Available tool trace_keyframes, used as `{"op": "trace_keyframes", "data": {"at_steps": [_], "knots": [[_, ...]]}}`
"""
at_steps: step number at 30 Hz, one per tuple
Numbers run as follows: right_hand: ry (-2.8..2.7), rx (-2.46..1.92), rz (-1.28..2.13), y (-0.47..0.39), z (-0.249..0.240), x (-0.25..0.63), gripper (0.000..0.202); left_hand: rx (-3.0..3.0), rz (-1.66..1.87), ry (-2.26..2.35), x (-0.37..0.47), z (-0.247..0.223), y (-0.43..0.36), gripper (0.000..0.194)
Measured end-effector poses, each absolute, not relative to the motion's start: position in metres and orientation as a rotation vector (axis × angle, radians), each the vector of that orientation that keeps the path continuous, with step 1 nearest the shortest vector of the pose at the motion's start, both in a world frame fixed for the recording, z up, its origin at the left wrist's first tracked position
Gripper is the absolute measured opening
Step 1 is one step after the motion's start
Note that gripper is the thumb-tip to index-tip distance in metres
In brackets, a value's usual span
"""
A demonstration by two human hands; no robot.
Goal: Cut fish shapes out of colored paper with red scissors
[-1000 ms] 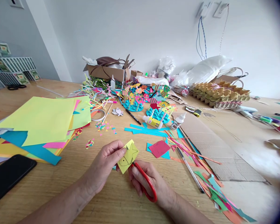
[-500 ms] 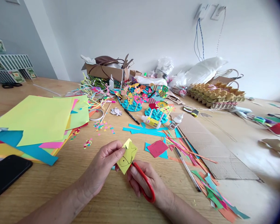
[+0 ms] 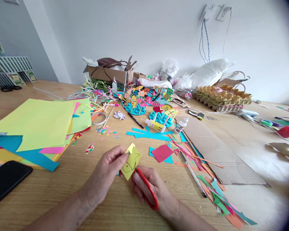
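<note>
Between thumb and fingers my left hand [image 3: 113, 163] pinches a small yellow piece of paper [image 3: 132, 160] with a fish outline drawn on it in black. My right hand [image 3: 151, 189] grips a pair of red-handled scissors [image 3: 148, 187], and their blades meet the lower right edge of the paper. Most of the blades is hidden behind the paper and my fingers. Beyond my hands lie a red paper piece [image 3: 162, 153] on blue paper and several blue paper strips [image 3: 149, 134].
Yellow sheets [image 3: 38, 122] are stacked at left above a black phone [image 3: 9, 181]. Glue bottles [image 3: 181, 125] stand and lie near paper fish on blue bases [image 3: 161, 119]. At right are cardboard [image 3: 219, 150], paper scraps [image 3: 219, 195], a pen [image 3: 194, 175] and egg trays [image 3: 221, 98].
The scissor handles have shifted very slightly left and down. Both hands keep the same hold, and the paper stays nearly in place.
</note>
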State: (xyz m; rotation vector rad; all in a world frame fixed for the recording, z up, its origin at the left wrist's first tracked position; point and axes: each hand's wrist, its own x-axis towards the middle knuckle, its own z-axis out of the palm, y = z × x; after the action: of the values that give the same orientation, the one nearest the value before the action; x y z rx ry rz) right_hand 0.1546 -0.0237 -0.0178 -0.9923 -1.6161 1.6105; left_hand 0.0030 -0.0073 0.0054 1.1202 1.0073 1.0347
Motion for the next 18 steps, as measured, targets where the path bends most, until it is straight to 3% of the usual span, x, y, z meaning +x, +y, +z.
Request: {"op": "trace_keyframes", "data": {"at_steps": [18], "knots": [[-1.586, -0.995, 1.596, -0.0254, -0.0182, 0.1518, 0.048, 1.096, 1.053, 0.969, 0.0043, 0.0048, -0.0103, 0.023]]}}
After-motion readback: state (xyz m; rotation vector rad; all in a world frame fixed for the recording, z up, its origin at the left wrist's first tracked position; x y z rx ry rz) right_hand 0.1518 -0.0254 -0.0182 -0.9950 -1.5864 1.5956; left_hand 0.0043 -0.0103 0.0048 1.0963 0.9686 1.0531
